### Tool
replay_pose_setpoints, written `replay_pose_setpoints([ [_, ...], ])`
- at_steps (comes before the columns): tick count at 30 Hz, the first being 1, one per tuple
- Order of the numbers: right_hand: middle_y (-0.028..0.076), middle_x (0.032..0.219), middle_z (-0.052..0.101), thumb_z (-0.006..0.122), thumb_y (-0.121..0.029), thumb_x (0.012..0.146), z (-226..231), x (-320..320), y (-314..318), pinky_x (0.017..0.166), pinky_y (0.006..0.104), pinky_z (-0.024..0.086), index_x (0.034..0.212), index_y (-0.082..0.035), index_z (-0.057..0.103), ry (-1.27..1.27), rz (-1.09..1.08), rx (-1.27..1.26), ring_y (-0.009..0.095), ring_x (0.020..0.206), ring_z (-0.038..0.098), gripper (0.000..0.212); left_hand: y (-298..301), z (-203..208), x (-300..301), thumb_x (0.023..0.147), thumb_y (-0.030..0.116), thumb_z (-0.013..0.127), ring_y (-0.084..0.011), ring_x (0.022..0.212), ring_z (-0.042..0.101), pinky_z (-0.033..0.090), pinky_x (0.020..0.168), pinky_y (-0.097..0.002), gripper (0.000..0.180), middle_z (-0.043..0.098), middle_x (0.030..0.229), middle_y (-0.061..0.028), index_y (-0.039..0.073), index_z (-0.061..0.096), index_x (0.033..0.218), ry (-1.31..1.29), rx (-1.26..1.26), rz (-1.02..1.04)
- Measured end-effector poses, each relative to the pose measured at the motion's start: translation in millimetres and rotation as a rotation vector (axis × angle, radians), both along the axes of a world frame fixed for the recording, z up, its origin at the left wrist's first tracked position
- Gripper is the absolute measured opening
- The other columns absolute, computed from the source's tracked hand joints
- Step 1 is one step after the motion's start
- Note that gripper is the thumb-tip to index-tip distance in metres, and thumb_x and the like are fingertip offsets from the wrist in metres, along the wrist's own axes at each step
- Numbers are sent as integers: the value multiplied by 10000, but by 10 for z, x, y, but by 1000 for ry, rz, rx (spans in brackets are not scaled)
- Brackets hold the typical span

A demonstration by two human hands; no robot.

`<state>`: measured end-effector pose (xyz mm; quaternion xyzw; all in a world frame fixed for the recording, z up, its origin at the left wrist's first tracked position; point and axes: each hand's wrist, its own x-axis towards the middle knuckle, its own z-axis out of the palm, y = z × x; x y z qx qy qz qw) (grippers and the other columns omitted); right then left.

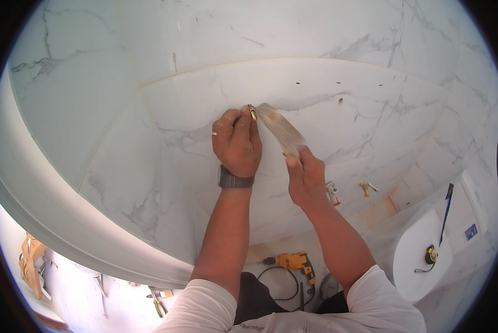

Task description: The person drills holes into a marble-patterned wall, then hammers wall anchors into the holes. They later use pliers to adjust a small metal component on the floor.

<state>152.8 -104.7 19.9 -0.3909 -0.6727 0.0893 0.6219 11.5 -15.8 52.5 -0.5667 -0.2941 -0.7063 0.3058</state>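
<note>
My left hand (239,141), a dark watch on its wrist, is raised to the marbled wall (204,89). Its fingers pinch a small brass-coloured metal fitting (253,112), which touches or nearly touches the wall; its exact kind is too small to tell. My right hand (305,176) is wrapped round one end of a flat, tan, wood-like piece (279,126). This piece is smeared by motion, and its far end is close beside the fitting.
A round hole (340,100) shows in the wall to the right. Below lies a yellow-and-black power drill (291,261) with its cord. A tape measure (431,254) rests on a white rounded lid (413,272). Hand tools (158,304) lie at lower left, beyond a curved pale edge (93,219).
</note>
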Motion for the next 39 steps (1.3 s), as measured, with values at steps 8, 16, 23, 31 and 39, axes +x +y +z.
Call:
replay_pose_setpoints([
  [8, 94, 655, 565, 544, -437, 1086, -37, 18, 55, 566, 339, 449, 1034, 11, 622, 23, -6, -63, 183, 574, 545, 458, 3, 1, -3, 817, -28, 816, -229, 841, 618, 508, 718, -350, 180, 676, 961, -60, 7, 762, 985, 3, -3, -11],
  [16, 93, 668, 588, 534, -441, 1089, 0, 27, 34, 570, 341, 456, 1041, 14, 624, 47, 14, -17, 180, 578, 556, 467, 16, -3, 13, 817, -31, 812, -228, 852, 620, 507, 742, -350, 181, 681, 958, -55, 5, 768, 989, -12, 5, -3],
  [23, 96, 680, 596, 530, -432, 1091, -16, 12, 54, 576, 345, 464, 1030, 19, 620, 85, 30, 63, 179, 583, 567, 464, 2, 4, -2, 822, -43, 794, -231, 857, 620, 508, 743, -350, 188, 682, 954, -56, 6, 772, 1002, -1, -22, -19],
  [31, 92, 672, 587, 537, -411, 1088, -75, 17, 102, 569, 331, 462, 1031, 20, 624, 82, 0, 25, 171, 573, 550, 444, -5, 5, -2, 813, -44, 793, -238, 864, 625, 510, 748, -349, 207, 686, 962, -57, 6, 775, 1013, -4, -37, -40],
  [39, 88, 658, 562, 554, -399, 1087, -14, -7, 105, 569, 334, 447, 1012, 15, 619, 119, 6, -6, 178, 572, 530, 425, -12, 16, -17, 813, -50, 790, -240, 869, 625, 514, 750, -352, 218, 681, 971, -63, 0, 770, 1024, 8, -32, -36],
])
